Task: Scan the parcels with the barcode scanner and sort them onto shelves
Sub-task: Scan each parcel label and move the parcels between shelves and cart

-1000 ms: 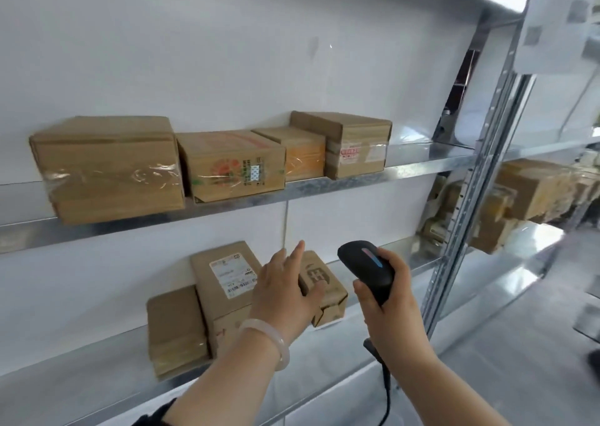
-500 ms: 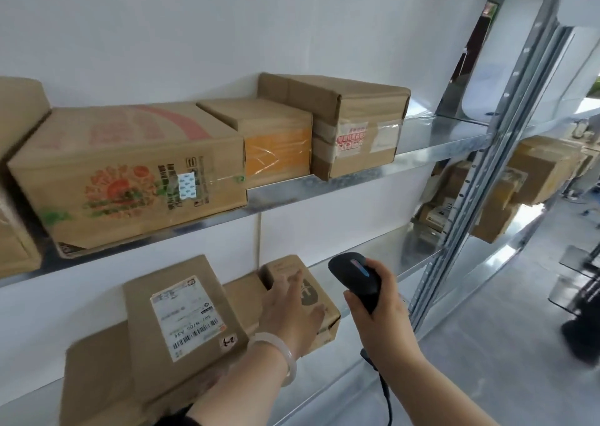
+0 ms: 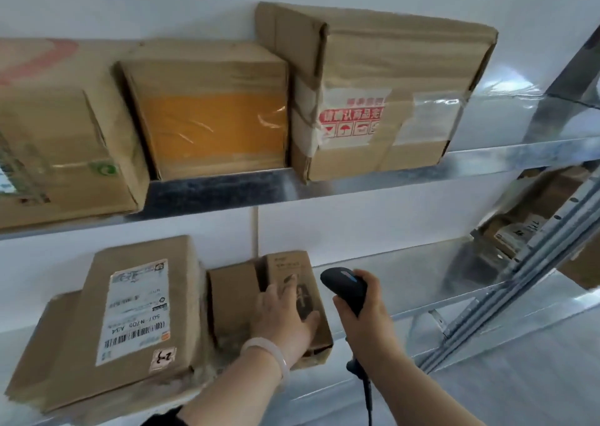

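A small brown parcel (image 3: pixel 290 267) with a dark print lies on the lower metal shelf (image 3: pixel 406 282). My left hand (image 3: pixel 282 315) rests flat on top of it, fingers spread and fairly straight, thumb along its right side. A pale bangle sits on that wrist. Just to the right, my right hand (image 3: pixel 370 315) grips the black barcode scanner (image 3: pixel 341 284); its head points toward the parcel and its cable hangs down.
Left of the small parcel are a plain flat box (image 3: pixel 230 295) and a labelled parcel (image 3: pixel 136 312) marked 2-3. The upper shelf (image 3: pixel 357 182) carries three cartons, one with an orange panel (image 3: pixel 211 117). A slanted steel post (image 3: pixel 519 295) separates another bay with boxes (image 3: pixel 535 214).
The view has moved closer to the shelves. My left hand went from hovering at the small parcel to lying flat on it. The scanner stays beside it on the right.
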Demonstrator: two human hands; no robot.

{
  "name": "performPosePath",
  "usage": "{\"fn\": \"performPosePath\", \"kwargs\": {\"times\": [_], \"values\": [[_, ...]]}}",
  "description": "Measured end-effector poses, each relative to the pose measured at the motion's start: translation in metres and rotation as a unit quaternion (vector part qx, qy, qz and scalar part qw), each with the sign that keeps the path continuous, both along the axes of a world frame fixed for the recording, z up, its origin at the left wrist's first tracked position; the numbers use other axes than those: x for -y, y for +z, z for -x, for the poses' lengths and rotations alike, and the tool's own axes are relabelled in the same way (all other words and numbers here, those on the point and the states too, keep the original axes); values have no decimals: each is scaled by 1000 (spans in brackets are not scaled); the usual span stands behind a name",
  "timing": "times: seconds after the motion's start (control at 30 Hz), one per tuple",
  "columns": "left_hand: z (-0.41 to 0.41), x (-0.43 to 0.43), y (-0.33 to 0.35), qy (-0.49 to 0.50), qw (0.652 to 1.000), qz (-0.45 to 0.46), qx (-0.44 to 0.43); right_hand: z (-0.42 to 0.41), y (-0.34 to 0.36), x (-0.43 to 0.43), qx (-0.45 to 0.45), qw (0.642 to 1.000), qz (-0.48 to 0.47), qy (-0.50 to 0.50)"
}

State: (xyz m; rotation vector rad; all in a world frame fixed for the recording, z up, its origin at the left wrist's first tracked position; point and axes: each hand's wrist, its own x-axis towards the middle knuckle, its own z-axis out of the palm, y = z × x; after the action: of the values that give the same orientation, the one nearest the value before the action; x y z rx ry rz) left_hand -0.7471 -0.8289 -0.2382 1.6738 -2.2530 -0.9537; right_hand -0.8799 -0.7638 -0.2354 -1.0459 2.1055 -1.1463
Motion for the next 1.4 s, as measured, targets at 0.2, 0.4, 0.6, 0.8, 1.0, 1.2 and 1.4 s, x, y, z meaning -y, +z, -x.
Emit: {"fn": "performPosePath", "kwargs": {"times": [0.2,0.4,0.6,0.8,1.0,1.2,1.4], "values": [[30,-3,-7,87,992,-4,97,29,-18,27,37,995,-24,90],[53,-8,-12,125,983,-14,137,40,-29,31,86,985,-29,147],[45,-14,-16,150,986,62,34,56,-28,21,101,987,-1,121],[26,-44,-6,124,979,123,-101,53,-15,6,117,989,33,84],[-14,-73,-2,159,941,71,-291,18,6,-27,135,985,82,74],[-49,-106,-3,95,942,15,-322,-23,18,-78,108,983,135,62],[-65,-138,-6,96,937,16,-335,-51,13,-119,58,979,184,60]]}}
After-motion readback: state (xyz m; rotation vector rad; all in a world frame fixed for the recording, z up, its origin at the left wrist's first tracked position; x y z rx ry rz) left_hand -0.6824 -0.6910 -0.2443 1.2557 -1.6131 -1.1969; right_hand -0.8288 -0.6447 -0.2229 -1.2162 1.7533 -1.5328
